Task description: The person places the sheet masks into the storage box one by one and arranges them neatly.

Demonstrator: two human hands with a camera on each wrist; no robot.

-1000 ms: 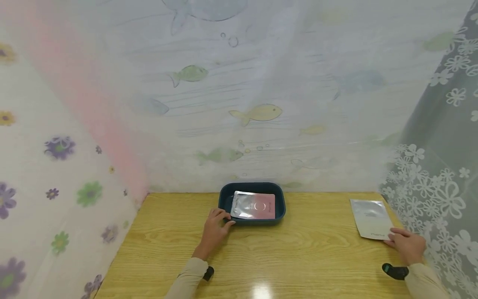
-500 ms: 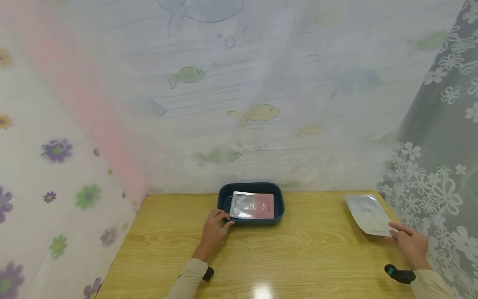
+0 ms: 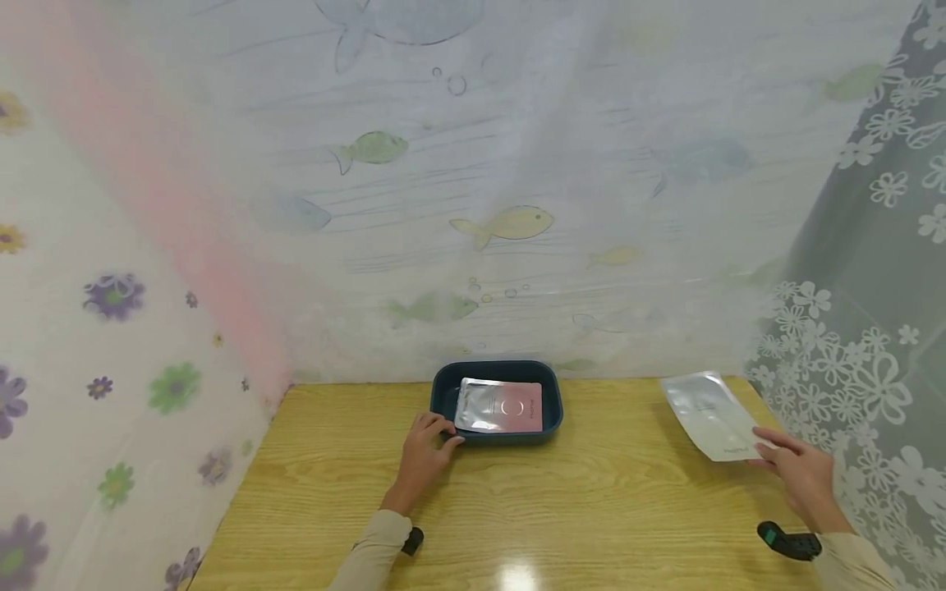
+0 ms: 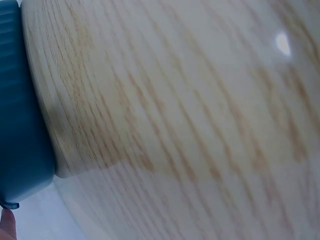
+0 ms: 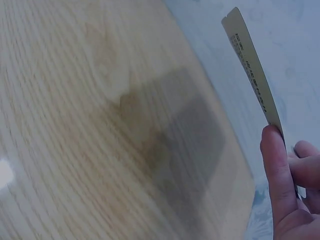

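Near the table's back edge stands a dark blue plastic bin, its ribbed side filling the left edge of the left wrist view. My left hand pinches the rim at its front left corner. Inside the bin lies a flat silver-and-pink sheet mask packet. At the right, my right hand holds a silver-white sheet mask packet by its near right corner, thumb on one face and fingers on the other. Seen nearly edge-on in the right wrist view, this packet is raised above the table and casts a shadow.
The wood-grain table ends at a white fish-print curtain behind the bin. Flowered curtains hang close along the left and right sides. Each wrist wears a black device.
My right hand has lifted the silver-white packet off the table and moved it slightly left, its far end swinging up. The left hand has stayed at the bin's corner.
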